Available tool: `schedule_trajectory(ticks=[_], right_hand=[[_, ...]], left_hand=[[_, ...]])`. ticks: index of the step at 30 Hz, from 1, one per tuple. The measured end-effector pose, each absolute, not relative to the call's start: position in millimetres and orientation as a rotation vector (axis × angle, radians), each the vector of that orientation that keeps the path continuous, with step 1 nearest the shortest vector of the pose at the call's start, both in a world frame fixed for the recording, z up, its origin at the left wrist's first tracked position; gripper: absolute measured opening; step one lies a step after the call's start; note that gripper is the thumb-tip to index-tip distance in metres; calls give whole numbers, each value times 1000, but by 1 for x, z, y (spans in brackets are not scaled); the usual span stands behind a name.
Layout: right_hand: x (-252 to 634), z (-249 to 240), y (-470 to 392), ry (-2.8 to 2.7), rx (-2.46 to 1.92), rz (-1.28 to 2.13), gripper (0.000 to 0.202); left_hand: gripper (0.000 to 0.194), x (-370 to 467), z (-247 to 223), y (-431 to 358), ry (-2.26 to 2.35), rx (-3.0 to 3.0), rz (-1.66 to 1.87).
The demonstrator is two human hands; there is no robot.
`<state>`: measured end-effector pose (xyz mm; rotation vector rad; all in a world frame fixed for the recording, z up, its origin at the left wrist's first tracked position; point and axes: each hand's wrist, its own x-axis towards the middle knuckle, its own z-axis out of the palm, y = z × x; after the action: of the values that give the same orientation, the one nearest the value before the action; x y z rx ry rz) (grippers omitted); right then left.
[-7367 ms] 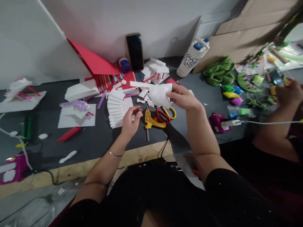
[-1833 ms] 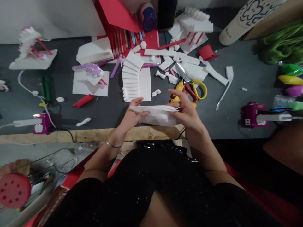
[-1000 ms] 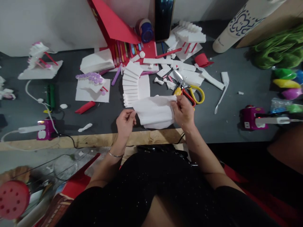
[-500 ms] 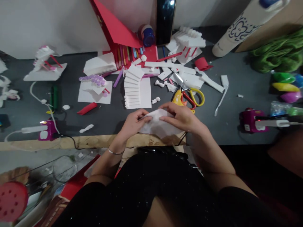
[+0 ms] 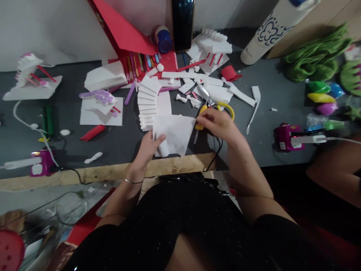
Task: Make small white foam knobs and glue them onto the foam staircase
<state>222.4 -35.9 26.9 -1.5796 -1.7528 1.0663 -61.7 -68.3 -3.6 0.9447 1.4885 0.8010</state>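
Observation:
My left hand (image 5: 149, 146) grips the left edge of a white sheet (image 5: 175, 133), its thumb on top. The sheet hangs over the table's front edge area, its lower part curled. My right hand (image 5: 217, 122) pinches the sheet's upper right corner. Just behind that hand are scissors with yellow handles (image 5: 228, 108) and a yellow-handled tool (image 5: 200, 116), partly hidden by my fingers. Beyond the sheet stands a fan of white strips (image 5: 147, 101) on a white card (image 5: 164, 101).
Small white models stand at the left (image 5: 34, 79) and back right (image 5: 214, 45). A purple-topped model (image 5: 101, 103), a red clay roll (image 5: 93, 133), a phone (image 5: 182, 24), a white bottle (image 5: 270, 34) and purple power adapters (image 5: 287, 137) surround the work. Another person's arm is at right.
The sheet has been opened out flatter and raised, showing its face. My hands have moved apart, the right one to the corner. The camera view has shifted right.

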Motion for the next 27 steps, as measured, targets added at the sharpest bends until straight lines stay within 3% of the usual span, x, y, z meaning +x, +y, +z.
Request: schedule_trajectory(ticks=[4,9,15,20,27], right_hand=[[263,10,-21,-1852,-1910,485,8],[287,-4,-19,-2106,-2061,380,18],[288,-6,-16,-2202,-2056,330,30],[287,32,-17,-2204,-2151,367,37],[278,99,-29,-2300,-2483,17,51]], left_hand=[[57,-64,-12,-76,1403,710,881],[67,-67,-11,-86,1324,609,871],[62,-69,-16,-97,1329,665,824],[56,-70,-18,-106,1339,700,862],[61,-63,-22,-121,1351,558,894]])
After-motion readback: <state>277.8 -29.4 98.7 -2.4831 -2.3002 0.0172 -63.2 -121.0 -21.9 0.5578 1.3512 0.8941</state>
